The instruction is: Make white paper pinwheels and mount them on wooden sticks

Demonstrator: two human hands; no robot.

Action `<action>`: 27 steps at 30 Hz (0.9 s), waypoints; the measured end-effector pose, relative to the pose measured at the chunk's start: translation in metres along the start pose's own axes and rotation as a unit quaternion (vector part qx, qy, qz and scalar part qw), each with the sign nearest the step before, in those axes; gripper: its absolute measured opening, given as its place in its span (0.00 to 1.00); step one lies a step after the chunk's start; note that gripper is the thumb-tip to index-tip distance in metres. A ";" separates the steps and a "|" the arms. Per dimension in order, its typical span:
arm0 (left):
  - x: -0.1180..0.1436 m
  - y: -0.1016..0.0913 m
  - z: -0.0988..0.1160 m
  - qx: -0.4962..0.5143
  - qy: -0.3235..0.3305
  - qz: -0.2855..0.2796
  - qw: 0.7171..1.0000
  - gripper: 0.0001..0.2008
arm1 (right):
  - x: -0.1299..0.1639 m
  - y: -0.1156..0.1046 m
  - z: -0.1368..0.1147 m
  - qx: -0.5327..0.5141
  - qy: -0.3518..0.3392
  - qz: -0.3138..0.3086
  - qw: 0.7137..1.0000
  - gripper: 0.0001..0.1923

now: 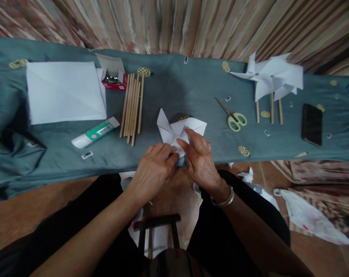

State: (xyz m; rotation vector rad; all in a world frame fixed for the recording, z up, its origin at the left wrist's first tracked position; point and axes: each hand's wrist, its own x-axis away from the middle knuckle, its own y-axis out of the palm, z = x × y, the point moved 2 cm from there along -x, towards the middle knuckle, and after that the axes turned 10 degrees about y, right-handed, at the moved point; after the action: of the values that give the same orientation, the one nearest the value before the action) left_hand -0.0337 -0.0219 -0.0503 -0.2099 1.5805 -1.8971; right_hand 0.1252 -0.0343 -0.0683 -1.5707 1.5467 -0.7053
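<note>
Both hands, left [154, 166] and right [199, 157], pinch a white, half-folded paper pinwheel [178, 130] with pointed flaps.

hands [177, 163] folding paper pinwheel [178, 130], table

Both forearms enter from the lower frame, bare, no sleeves visible. Left hand [154, 167]: no rings or bands seen. Right hand [200, 159]: a plain silver-coloured bangle [224, 201] circles the wrist. Dark, near-black clothing covers the lap at lower centre and lower corners.
</note>
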 end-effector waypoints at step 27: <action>-0.014 -0.010 -0.028 -0.068 -0.020 0.027 0.997 0.11 | -0.017 -0.056 0.045 -0.041 0.217 0.031 0.975 0.16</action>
State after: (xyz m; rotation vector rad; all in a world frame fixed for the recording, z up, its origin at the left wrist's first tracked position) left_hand -0.0407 0.0099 -0.0448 -0.2597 1.6731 -1.7349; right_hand 0.1915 -0.0144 -0.0419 -1.4839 1.9544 -1.0099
